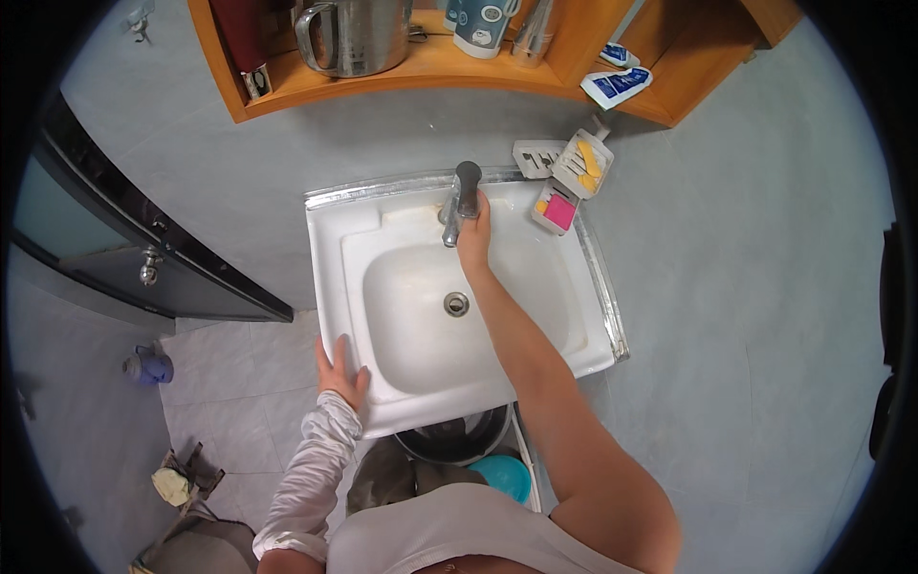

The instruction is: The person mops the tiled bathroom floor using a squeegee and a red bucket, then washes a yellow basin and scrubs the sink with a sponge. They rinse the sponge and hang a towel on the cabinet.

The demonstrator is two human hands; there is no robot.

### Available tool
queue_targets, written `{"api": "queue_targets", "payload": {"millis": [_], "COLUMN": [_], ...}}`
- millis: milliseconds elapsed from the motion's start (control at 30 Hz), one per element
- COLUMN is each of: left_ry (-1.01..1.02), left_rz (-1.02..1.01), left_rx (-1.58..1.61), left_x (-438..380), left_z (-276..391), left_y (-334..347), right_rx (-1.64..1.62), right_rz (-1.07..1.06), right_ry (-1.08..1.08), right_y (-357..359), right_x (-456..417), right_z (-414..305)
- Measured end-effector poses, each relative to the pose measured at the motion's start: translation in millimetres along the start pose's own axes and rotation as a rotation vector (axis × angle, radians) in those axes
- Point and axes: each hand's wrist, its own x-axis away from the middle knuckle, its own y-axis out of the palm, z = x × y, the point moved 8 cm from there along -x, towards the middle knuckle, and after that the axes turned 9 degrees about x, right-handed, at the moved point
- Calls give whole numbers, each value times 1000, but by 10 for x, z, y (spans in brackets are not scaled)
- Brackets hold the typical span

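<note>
A white ceramic washbasin [423, 344] is in front of me, its bowl showing a metal drain [456, 304]. My right hand [474, 240] reaches across the bowl and grips the chrome faucet [467, 190] at the back rim. The faucet's lever hides part of the fingers, and no water is visible at the spout. My left hand [344, 374] rests on the basin's front left rim with its fingers apart, holding nothing. A bunched white sleeve [305, 463] covers that forearm.
Soap holders [584, 165] with yellow pieces and a pink block [559, 212] sit at the back right corner. Above hangs a wooden shelf [401, 86] with a steel mug [351, 39] and tubes [617, 86]. Below are a dark basin [459, 438] and a turquoise basin [505, 477].
</note>
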Motion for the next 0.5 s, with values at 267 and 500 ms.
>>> {"api": "queue_targets", "payload": {"millis": [267, 500], "left_ry": [-24, -76], "left_rz": [-7, 6], "left_rx": [52, 11], "left_x": [34, 28], "left_z": [-48, -188], "left_y": [55, 52], "right_rx": [613, 325], "right_rz": [102, -14], "right_ry": [-153, 264], "right_y": [120, 166], "right_x": [158, -105], "right_z": [-165, 281]}}
